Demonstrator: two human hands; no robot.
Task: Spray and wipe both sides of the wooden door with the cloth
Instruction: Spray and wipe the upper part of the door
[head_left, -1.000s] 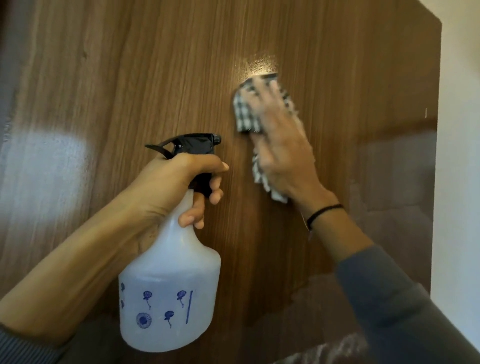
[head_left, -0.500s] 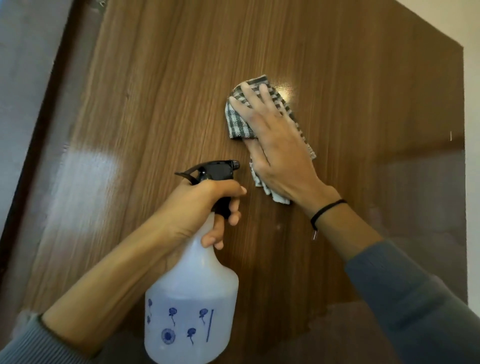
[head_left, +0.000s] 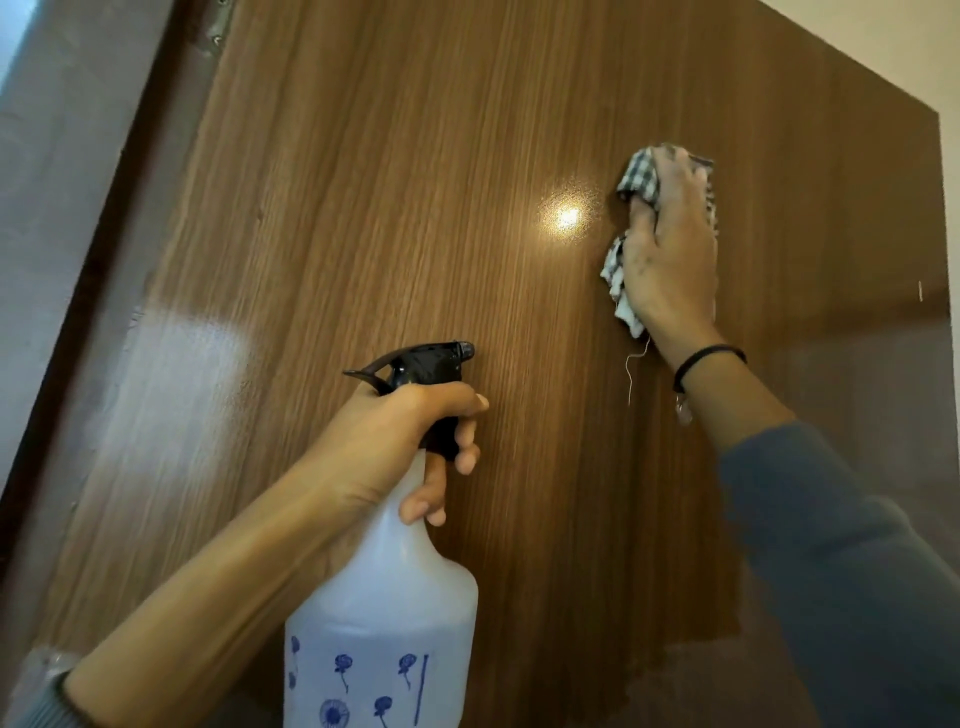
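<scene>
One side of the door (head_left: 415, 234) is being wiped, the cloth (head_left: 636, 179) gripped and pressed to it by the right hand (head_left: 670, 249). The spray bottle (head_left: 384, 613) is clasped in the left hand (head_left: 395, 431) (other side judged undone).

Left side: pale grey-lilac wall (head_left: 57, 156) running up out of view, a dark brown frame (head_left: 101, 260) slanting along it, a metal hinge (head_left: 218, 26) at the top. Far upper-left corner shows a bright bluish sliver (head_left: 13, 31), possibly a window; I can't confirm from this angle. Right and upper right: plain cream wall (head_left: 883, 36), evenly lit. Light: one small hard glare (head_left: 566, 218) mid-scene and a broad soft sheen (head_left: 197, 332) lower left, both on the glossy wooden door (head_left: 415, 208). Lower right, a dull grey reflection (head_left: 857, 384), too smeared to read.
</scene>
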